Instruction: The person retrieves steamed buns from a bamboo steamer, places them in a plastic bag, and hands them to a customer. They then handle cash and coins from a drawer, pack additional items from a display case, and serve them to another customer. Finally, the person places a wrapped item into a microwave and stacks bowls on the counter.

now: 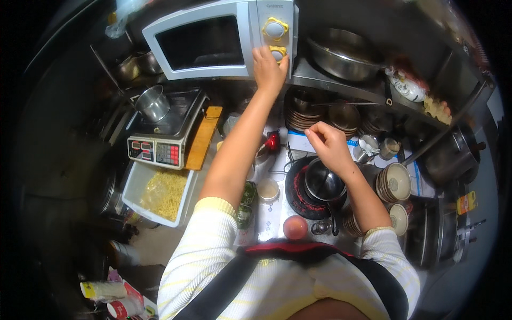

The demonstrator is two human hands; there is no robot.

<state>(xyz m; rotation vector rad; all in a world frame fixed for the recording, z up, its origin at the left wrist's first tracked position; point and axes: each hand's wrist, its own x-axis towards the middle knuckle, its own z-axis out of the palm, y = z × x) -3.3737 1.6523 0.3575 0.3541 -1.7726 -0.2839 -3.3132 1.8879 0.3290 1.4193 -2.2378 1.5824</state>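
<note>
My left hand (270, 68) reaches up to the white Galanz microwave oven (200, 44). Its fingers and thumb lie on either side of the lower yellow-rimmed knob (277, 55). Above it sits a similar upper knob (275, 29). Over the counter hovers my right hand (330, 146), loosely curled, with thumb and fingertips close together and nothing visible in them. Below that hand, a small black pan (323, 184) stands on a round dark burner (296, 192). The pan's handle (333, 219) points towards me. Dark stacked bowls (304, 112) stand beyond the right hand.
At left, a digital scale (156, 148) carries a metal pot (153, 103), above a plastic bin of noodles (164, 196). A wooden board (204, 138) leans beside it. A wide steel pan (346, 54) sits on the shelf. Right are stacked pale bowls (398, 182) and a tall pot (450, 156).
</note>
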